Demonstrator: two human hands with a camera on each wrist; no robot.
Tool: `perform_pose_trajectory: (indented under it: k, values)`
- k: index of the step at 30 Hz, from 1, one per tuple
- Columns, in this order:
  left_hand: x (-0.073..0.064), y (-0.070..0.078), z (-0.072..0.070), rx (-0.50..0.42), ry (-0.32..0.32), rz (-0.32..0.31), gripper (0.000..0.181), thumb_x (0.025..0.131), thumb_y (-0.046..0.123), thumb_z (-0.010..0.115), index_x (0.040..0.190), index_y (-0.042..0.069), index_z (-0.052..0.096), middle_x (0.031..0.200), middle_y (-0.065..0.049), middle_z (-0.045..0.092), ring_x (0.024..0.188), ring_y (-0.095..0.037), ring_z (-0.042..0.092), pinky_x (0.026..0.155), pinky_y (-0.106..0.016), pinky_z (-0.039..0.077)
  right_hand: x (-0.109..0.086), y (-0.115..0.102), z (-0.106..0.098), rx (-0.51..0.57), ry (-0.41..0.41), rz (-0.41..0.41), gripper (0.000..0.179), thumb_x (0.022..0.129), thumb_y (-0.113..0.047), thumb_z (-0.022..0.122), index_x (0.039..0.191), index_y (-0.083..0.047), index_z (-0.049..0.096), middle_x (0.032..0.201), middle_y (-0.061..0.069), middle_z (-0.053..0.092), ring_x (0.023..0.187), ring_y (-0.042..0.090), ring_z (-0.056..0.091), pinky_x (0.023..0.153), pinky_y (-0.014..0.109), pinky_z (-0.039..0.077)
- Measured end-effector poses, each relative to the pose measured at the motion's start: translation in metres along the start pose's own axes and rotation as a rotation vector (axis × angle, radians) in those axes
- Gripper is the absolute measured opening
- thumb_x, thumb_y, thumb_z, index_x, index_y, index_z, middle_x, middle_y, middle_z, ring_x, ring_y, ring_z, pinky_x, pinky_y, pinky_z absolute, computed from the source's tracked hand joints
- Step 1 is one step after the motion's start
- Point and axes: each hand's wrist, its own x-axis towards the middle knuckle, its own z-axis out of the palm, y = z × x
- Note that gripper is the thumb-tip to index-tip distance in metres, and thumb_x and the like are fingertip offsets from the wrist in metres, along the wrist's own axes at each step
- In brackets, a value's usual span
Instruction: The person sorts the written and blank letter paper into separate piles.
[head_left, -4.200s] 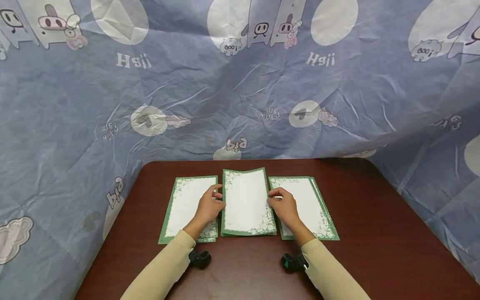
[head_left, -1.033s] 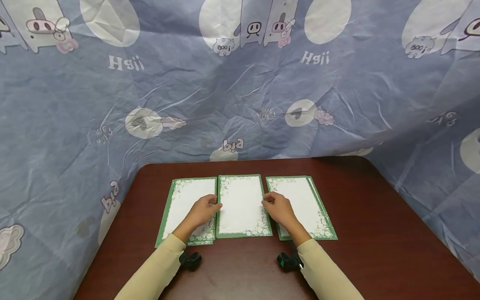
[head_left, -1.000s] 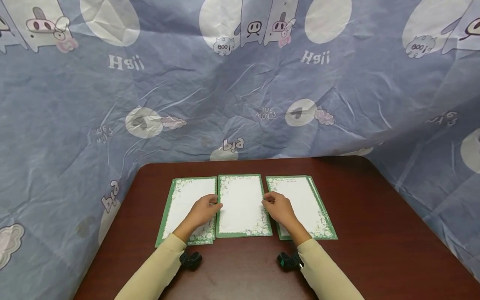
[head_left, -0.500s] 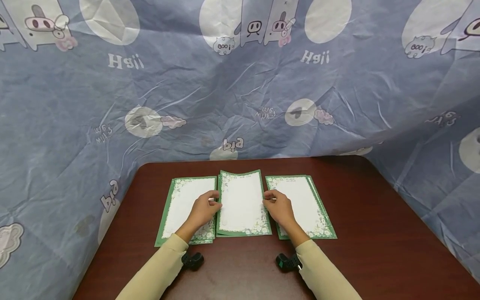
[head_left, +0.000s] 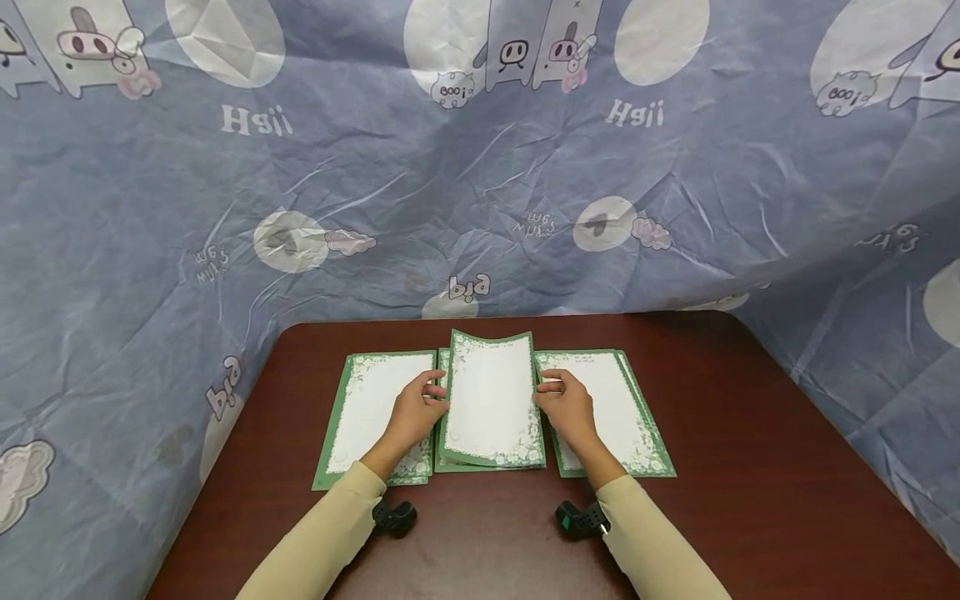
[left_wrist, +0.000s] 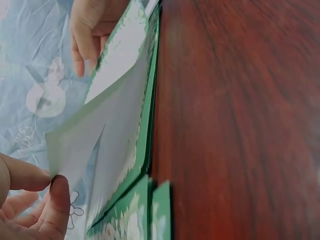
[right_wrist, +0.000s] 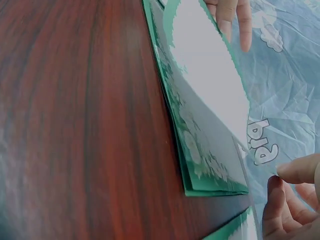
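Observation:
Between my hands a sheet of paper (head_left: 495, 400) with a green floral border is raised off the middle stack, its far edge bowed. My left hand (head_left: 415, 411) pinches its left edge between thumb and finger, plain in the left wrist view, where the pale underside of the sheet (left_wrist: 75, 145) shows. On the other side my right hand (head_left: 567, 407) pinches the right edge; the right wrist view shows thumb and fingertip meeting at the sheet (right_wrist: 215, 65). Beneath it lies the middle stack (head_left: 442, 461) of like sheets, mostly covered.
A left stack (head_left: 367, 417) and a right stack (head_left: 611, 408) of similar bordered sheets flank the middle one, each a little uneven. All lie on a dark red-brown wooden table (head_left: 735, 467). A blue printed cloth (head_left: 420, 183) hangs behind the table.
A second ago the middle stack lay flat between my hands. Now its top sheet is lifted, bowed, and shifted slightly right and away from me. Both hands have moved with it.

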Motion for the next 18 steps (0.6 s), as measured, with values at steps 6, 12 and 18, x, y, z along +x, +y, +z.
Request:
perform_pose_trajectory:
  k: [6,12,18]
  values:
    - [0.006,0.008,0.015,-0.010,-0.039,0.006,0.049,0.098,0.004,0.064,0.146,0.004,0.053,0.111,-0.011,0.065,0.085,-0.021,0.068,0.067,-0.035,0.056,0.002,0.000,-0.019,-0.016,0.023,0.042,0.039,0.094,-0.010,0.070,0.132,-0.007,0.064,0.108,0.010,0.073,0.099,0.027,0.069,0.073,0.032,0.053]
    - [0.016,0.018,0.037,-0.021,-0.100,0.019,0.049,0.096,0.002,0.065,0.144,-0.003,0.052,0.103,-0.011,0.064,0.076,-0.020,0.068,0.067,-0.034,0.058,0.004,0.004,-0.048,-0.065,0.087,0.059,0.032,0.097,-0.013,0.064,0.128,-0.007,0.067,0.109,0.011,0.073,0.101,0.028,0.068,0.074,0.031,0.051]
    - [0.017,0.027,0.056,-0.010,-0.136,0.018,0.049,0.095,0.001,0.064,0.142,-0.005,0.053,0.090,-0.007,0.064,0.067,-0.018,0.066,0.062,-0.031,0.056,0.004,0.009,-0.070,-0.121,0.094,0.043,0.030,0.097,-0.014,0.062,0.126,-0.006,0.068,0.109,0.013,0.073,0.101,0.032,0.067,0.074,0.033,0.051]
